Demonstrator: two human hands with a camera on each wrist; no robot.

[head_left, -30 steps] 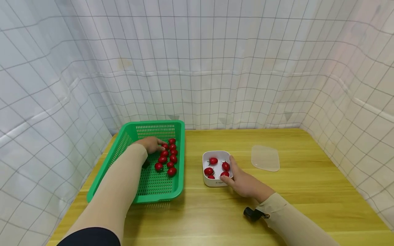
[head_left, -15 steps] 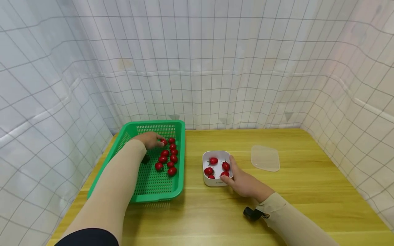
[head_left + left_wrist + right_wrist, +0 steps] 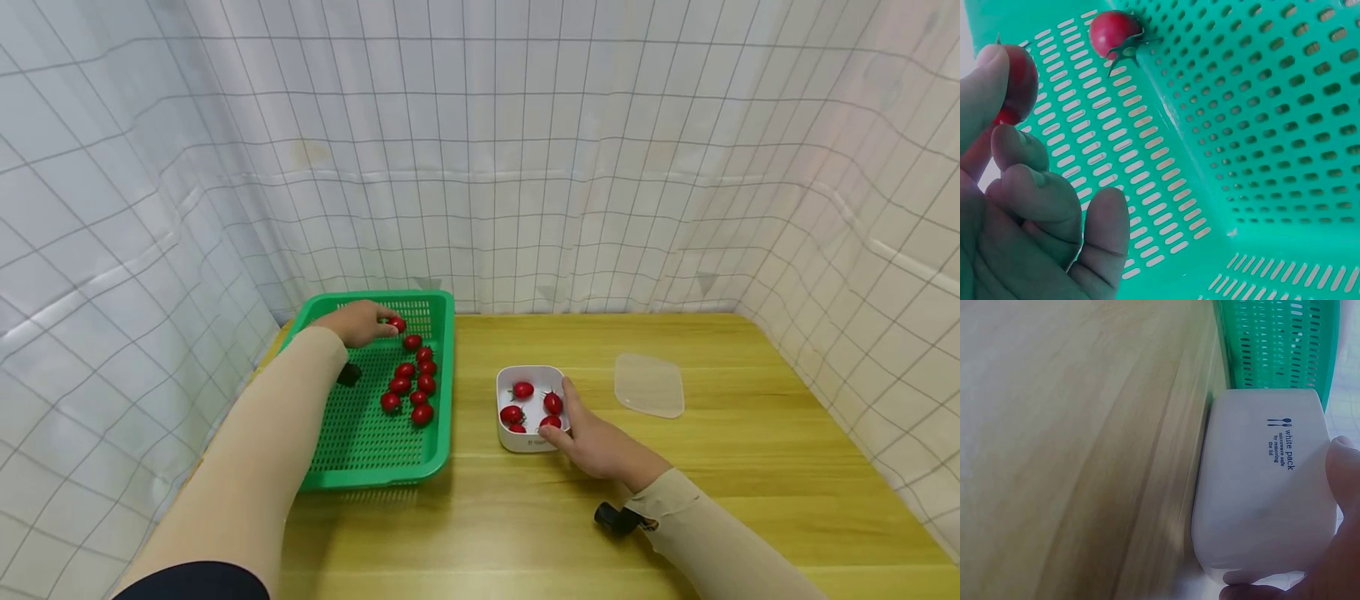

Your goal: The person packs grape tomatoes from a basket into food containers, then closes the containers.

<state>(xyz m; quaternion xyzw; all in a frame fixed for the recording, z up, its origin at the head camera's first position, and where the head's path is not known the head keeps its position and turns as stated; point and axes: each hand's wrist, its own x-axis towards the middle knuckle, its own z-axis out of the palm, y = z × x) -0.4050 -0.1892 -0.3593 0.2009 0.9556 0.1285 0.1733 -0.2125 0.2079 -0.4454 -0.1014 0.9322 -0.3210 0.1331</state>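
In the head view my left hand [image 3: 358, 323] is over the back of a green slotted basket [image 3: 446, 375], pinching a cherry tomato [image 3: 397, 324] between thumb and fingers. The left wrist view shows this held tomato [image 3: 1021, 84] up close, with a second cherry tomato [image 3: 1113, 32] apart from it near the basket wall. Several more red tomatoes [image 3: 426, 383] lie along the basket's right half. My right hand [image 3: 596, 442] grips the right side of a square white container [image 3: 517, 443], which stands on the table with several tomatoes inside. Printed lettering marks the container's wall [image 3: 1260, 506].
A translucent lid [image 3: 648, 385] lies flat on the wooden table [image 3: 750, 467], right of the container. A strip of bare table separates basket and container. White grid-patterned curtains [image 3: 517, 167] enclose the back and sides. Small black cameras sit at both wrists.
My left hand has lifted a tomato away from the others and moved toward the basket's back. The right hand and the container have stayed in place, while the head view has shifted slightly.
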